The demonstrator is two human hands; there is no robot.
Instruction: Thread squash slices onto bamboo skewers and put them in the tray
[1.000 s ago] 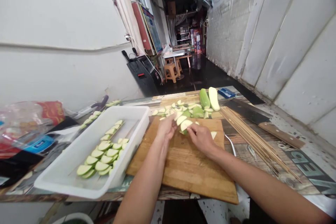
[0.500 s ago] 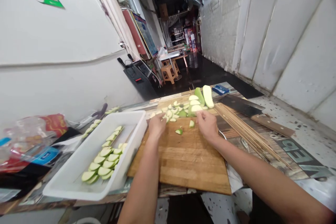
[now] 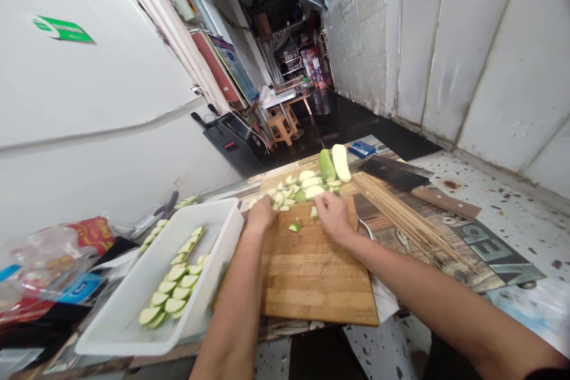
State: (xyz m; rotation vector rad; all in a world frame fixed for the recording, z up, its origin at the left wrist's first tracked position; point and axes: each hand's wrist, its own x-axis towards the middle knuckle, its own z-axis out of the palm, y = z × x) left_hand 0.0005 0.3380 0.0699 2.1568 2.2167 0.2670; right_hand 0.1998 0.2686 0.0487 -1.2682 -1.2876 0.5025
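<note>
My left hand [image 3: 261, 212] is at the far left of the wooden cutting board [image 3: 318, 285], against a heap of small pale vegetable pieces [image 3: 280, 195]; its fingertips are mostly hidden. At the board's far right edge, my right hand [image 3: 335, 217] has its fingers curled together at a pale vegetable slice [image 3: 315, 192]. More long slices [image 3: 308, 176] lie just beyond it. A green-edged end piece [image 3: 294, 227] rests on the board between the hands. Behind stand a green-skinned vegetable half [image 3: 326, 165] and one with its pale cut face [image 3: 341, 163] showing.
Left of the board, a white plastic tub [image 3: 129, 347] contains skewered green-edged slices [image 3: 171, 294]. On the right lie a bundle of bamboo skewers [image 3: 409, 222], a cleaver [image 3: 401, 178] and a blue packet [image 3: 361, 149]. Plastic bags [image 3: 57, 255] crowd the far left.
My right hand and the long slices have shifted left, nearer the small pieces, and away from the vegetable halves. The camera view has also turned slightly.
</note>
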